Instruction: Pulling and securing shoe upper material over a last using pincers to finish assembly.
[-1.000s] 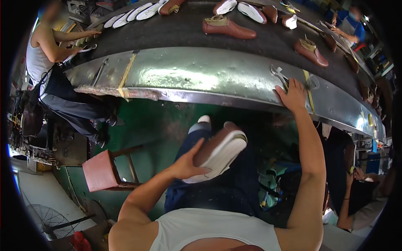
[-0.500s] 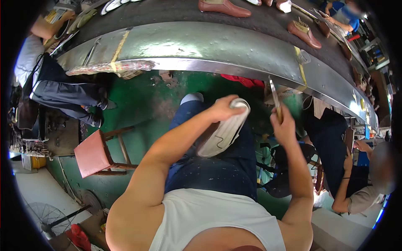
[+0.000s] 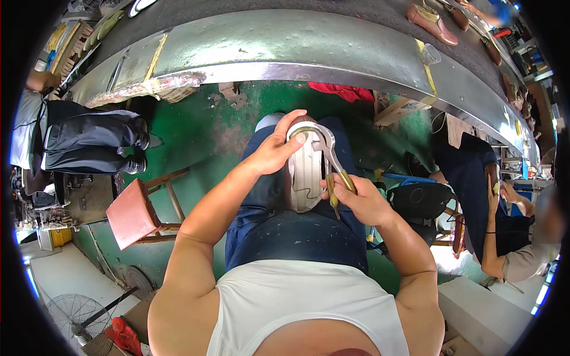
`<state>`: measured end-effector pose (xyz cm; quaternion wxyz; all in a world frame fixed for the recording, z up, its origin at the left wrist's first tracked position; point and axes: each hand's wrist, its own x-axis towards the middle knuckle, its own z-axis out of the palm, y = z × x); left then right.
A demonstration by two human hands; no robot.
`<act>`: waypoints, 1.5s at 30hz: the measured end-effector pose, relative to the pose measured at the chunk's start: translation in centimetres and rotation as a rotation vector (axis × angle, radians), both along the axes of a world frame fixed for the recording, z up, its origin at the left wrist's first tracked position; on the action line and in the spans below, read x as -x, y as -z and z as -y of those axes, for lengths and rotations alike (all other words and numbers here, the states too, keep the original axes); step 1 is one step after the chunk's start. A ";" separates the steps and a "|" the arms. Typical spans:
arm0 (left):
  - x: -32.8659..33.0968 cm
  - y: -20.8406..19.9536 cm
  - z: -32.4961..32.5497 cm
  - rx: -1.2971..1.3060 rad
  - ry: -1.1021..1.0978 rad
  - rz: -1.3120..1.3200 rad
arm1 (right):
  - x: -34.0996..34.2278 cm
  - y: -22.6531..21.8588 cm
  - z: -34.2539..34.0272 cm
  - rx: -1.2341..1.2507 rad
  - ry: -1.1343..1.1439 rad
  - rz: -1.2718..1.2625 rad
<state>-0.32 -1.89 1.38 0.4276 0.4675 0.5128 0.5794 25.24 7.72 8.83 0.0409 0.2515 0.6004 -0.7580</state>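
Note:
My left hand holds a shoe over my lap, sole up, its fingers wrapped around the far end and its thumb on the rim. The sole looks off-white, with a dark curved line near the end closest to me. A brown upper shows a little along its edge. In my right hand, just right of the shoe, are lasting pincers with a metal head and brass-coloured handles. Their curved head reaches over the far part of the sole; whether the jaws grip the shoe's edge I cannot tell.
A long metal-edged bench runs across in front of me, with a brown shoe on it at the right. A stool with a pink seat stands on the left. Other people sit on both sides. A fan is at the lower left.
My right hand has brought the pincers from the right in to the shoe. The shoe has turned so that it points more straight away from me, and my left hand has shifted with it.

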 end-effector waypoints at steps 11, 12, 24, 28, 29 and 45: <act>0.7 1.0 0.0 -0.006 -0.137 -0.167 | 1.9 4.2 -2.0 -0.579 -0.133 0.136; 0.7 1.3 -0.3 -0.018 -0.136 -0.154 | 2.0 6.0 -1.6 -0.656 -0.035 0.062; 0.5 0.5 -1.8 0.235 -0.199 0.114 | 2.0 1.3 -2.2 -0.460 -0.104 0.205; 0.7 0.2 -2.0 0.272 -0.190 0.113 | 1.3 -0.4 -1.7 -0.444 0.011 0.113; 0.6 0.1 -2.0 0.277 -0.182 0.114 | 1.6 -0.1 -1.4 -0.439 0.018 0.118; -4.4 5.0 -0.5 0.593 -0.142 0.280 | 2.7 11.3 -0.5 -0.754 0.313 0.345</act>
